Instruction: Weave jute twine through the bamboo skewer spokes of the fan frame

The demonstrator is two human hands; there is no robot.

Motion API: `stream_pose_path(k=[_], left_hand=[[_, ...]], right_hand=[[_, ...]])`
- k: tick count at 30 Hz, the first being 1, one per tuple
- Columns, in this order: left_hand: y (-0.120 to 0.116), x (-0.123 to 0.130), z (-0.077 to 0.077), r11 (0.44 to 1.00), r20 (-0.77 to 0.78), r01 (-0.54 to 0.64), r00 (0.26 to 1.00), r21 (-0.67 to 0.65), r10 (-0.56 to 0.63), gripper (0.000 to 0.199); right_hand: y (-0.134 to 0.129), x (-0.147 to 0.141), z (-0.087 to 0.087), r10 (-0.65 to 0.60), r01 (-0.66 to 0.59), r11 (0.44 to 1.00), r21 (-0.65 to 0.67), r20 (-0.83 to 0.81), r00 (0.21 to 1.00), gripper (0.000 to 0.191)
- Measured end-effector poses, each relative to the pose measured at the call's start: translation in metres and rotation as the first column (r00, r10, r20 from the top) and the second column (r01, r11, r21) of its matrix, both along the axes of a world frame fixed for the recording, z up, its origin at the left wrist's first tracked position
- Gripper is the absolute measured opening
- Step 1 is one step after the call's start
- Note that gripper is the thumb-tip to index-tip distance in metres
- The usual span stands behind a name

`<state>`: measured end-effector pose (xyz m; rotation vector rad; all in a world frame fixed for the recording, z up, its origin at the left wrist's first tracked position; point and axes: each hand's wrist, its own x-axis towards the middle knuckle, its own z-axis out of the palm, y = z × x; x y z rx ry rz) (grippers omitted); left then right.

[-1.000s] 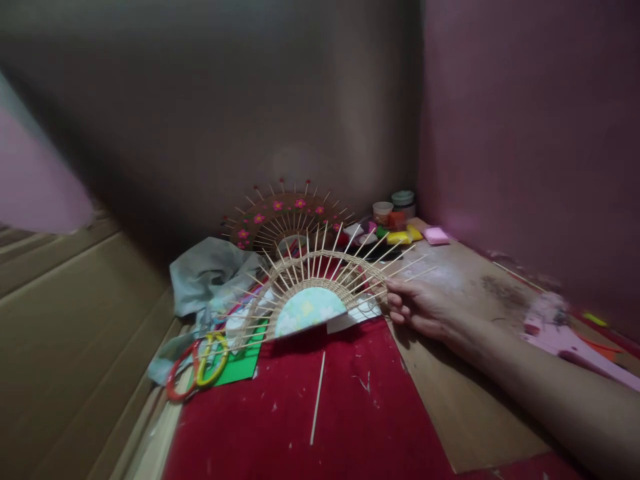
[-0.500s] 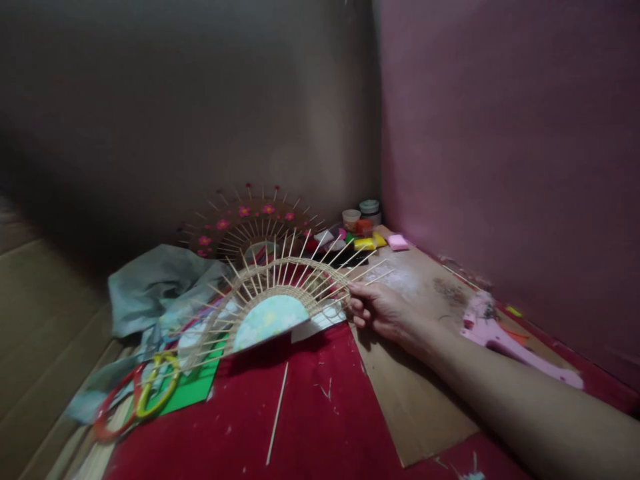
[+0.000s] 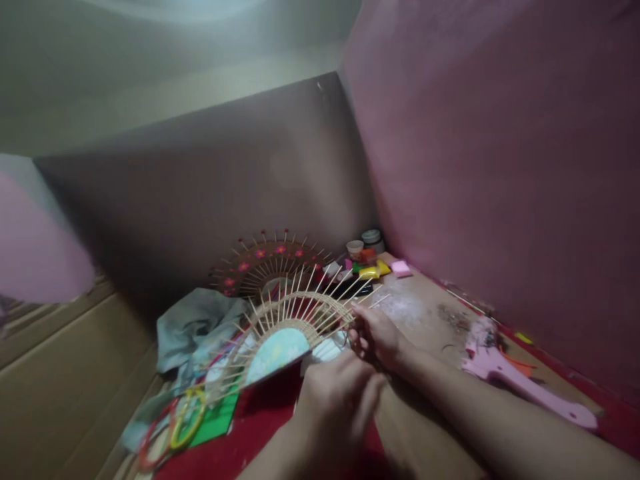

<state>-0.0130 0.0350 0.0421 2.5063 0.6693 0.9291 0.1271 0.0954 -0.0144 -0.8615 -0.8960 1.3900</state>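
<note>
A half-round woven fan [image 3: 281, 350] with thin sticks radiating from it and a pale blue floral centre leans over the red surface. My right hand [image 3: 379, 338] grips its right end, fingers curled around the woven band. Just below and in front, my left hand [image 3: 341, 395] is closed, its fingers bent toward the right hand. Whatever it pinches, if anything, is hidden and blurred. Behind the held fan stands a second, brown fan [image 3: 243, 267] with pink flowers and red-tipped sticks.
Scissors with red and yellow handles [image 3: 201, 421] lie on green paper [image 3: 220, 421] at left, near a grey-blue cloth [image 3: 197, 323]. A pink glue gun [image 3: 530, 387] rests on the brown board [image 3: 425, 427] at right. Small colourful packets [image 3: 369, 273] and tubs [image 3: 371, 239] sit in the corner.
My left hand has come in from below and is now close to the right hand. The right hand keeps its grip on the fan. The view has tilted upward.
</note>
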Motion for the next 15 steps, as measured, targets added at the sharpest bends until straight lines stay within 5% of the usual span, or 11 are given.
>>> stream_pose_path(k=[1, 2, 4, 6, 7, 11, 15], left_hand=[[0.013, 0.004, -0.005, 0.976, 0.007, -0.038, 0.999, -0.214, 0.041, 0.021], [0.024, 0.007, -0.012, 0.877, 0.021, -0.076, 0.995, -0.475, 0.097, 0.023], [0.041, 0.010, -0.025, 0.532, 0.117, 0.007, 0.978, -0.847, 0.173, 0.029], [0.049, 0.014, -0.037, 0.309, 0.273, 0.171, 0.905, -0.936, 0.327, 0.033], [0.050, 0.017, -0.041, 0.241, 0.340, 0.257, 0.839, -0.936, 0.425, 0.035], [0.048, 0.035, -0.042, 0.157, 0.425, 0.453, 0.584, -0.878, 0.692, 0.037], [0.052, 0.041, -0.034, 0.193, 0.447, 0.473, 0.513, -0.860, 0.733, 0.027]], right_hand=[[-0.001, 0.000, 0.001, -0.006, 0.006, 1.000, -0.003, 0.027, 1.000, 0.050], [-0.003, 0.001, 0.003, -0.011, 0.012, 1.000, -0.004, 0.053, 0.999, 0.050], [-0.006, 0.001, 0.006, -0.038, 0.038, 0.999, 0.003, 0.113, 0.993, 0.051], [-0.009, 0.000, 0.009, -0.069, 0.068, 0.998, 0.013, 0.173, 0.983, 0.050], [-0.010, -0.001, 0.010, -0.083, 0.080, 0.997, 0.019, 0.199, 0.977, 0.048], [-0.015, -0.002, 0.014, -0.099, 0.088, 0.995, 0.052, 0.269, 0.958, 0.043], [-0.018, -0.003, 0.017, -0.088, 0.071, 0.995, 0.068, 0.288, 0.954, 0.041]])
